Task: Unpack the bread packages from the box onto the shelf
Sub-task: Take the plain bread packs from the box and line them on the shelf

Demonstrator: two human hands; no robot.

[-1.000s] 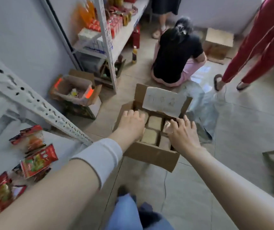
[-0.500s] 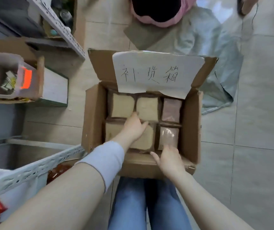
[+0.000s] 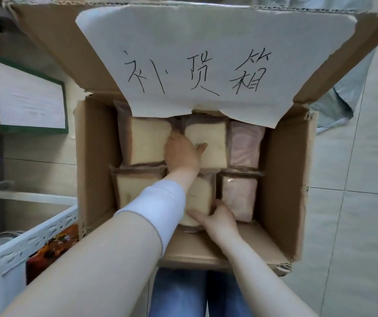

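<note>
An open cardboard box point(image 3: 284, 179) sits on the floor in front of my knees. It holds two rows of bread packages. My left hand point(image 3: 182, 154) reaches into the far row. Its fingers are tucked down between the far-left tan package point(image 3: 146, 143) and the far-middle tan package point(image 3: 215, 143), and its thumb lies on the middle one. My right hand point(image 3: 220, 219) clasps the near edge of the near-middle tan package point(image 3: 200, 197). Pinkish packages point(image 3: 245, 147) fill the right column. The near-left package point(image 3: 130, 191) is partly hidden by my sleeve.
A white paper with handwritten characters point(image 3: 206, 53) covers the raised far flap. The white perforated shelf rail point(image 3: 23, 248) runs at lower left, with red snack packs point(image 3: 53, 250) behind it. A green-edged carton point(image 3: 27, 99) stands at the left. A grey plastic bag point(image 3: 334, 106) lies at the right.
My head has dropped closer over the box. My left hand moved from the near-middle package to the far row. My right hand moved from the front wall onto the near-middle package.
</note>
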